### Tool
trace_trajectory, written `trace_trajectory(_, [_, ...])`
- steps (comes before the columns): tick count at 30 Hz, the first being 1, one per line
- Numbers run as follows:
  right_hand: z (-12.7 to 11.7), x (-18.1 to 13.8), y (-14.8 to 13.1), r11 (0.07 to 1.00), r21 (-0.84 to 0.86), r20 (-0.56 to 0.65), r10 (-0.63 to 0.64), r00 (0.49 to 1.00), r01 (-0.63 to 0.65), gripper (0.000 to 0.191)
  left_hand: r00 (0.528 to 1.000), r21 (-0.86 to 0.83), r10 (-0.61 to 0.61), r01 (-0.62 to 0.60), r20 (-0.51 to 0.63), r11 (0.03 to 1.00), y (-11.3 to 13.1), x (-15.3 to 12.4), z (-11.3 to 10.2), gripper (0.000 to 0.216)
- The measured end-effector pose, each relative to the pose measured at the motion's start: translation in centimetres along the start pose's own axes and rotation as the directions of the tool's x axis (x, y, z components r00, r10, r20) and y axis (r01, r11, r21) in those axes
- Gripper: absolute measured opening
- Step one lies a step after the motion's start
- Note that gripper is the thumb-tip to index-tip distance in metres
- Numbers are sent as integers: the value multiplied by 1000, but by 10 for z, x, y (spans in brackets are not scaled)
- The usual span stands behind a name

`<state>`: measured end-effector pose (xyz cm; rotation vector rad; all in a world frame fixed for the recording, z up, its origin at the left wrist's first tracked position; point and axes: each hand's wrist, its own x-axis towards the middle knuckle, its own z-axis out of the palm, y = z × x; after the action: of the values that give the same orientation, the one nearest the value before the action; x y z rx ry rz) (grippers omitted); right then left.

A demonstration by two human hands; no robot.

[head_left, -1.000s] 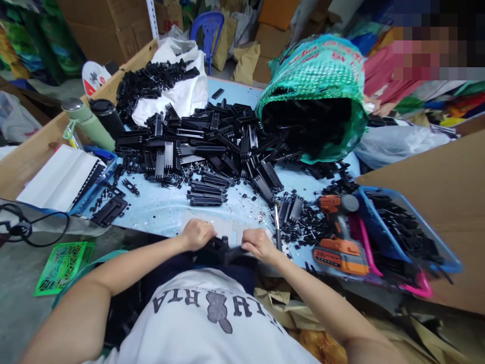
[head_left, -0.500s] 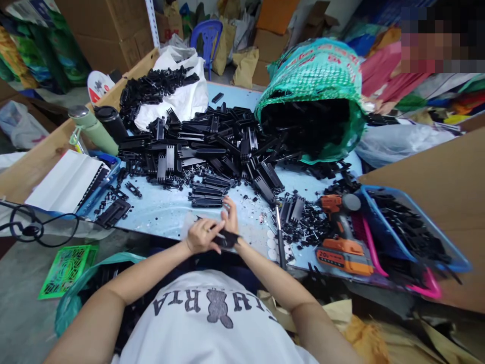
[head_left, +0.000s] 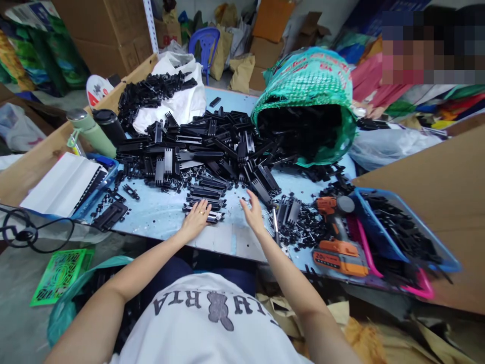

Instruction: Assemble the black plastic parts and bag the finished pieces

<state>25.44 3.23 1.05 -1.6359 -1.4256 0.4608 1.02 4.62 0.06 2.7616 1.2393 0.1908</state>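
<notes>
Black strips (head_left: 207,194) partly under left hand (head_left: 197,218)

Black plastic strips (head_left: 207,194): small flat stack, long sides L-R, on blue table (head_left: 159,212) just below big pile (head_left: 197,146)

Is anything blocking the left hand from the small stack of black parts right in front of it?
Nothing visible does: the left hand lies open with its fingers touching the near edge of the stack of black parts.
</notes>
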Motion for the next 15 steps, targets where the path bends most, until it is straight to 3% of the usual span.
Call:
trace_trajectory(3, [-27,2,10,988,-155,-91,-16,996,1,51,1000,-8,-2,2,2,1000,-1,1,-2,64])
trace_trajectory(5, [-24,15,7,970,-235,-65,-75,995,58,46,1000,-16,-9,8,-9,1000,1,0,-4,63])
trace_trajectory(9, [16,69,-15,925,-292,65,-233,970,242,43,996,-43,30,-34,-89,998,6,-6,-10,64])
trace_trajectory(12, [45,117,-29,898,-367,120,-215,969,244,48,980,-59,49,-61,-193,996,-2,-12,-23,60])
trace_trajectory(15, [59,150,-33,865,-437,241,-151,959,246,49,932,-95,-198,177,-303,980,-36,-17,-45,53])
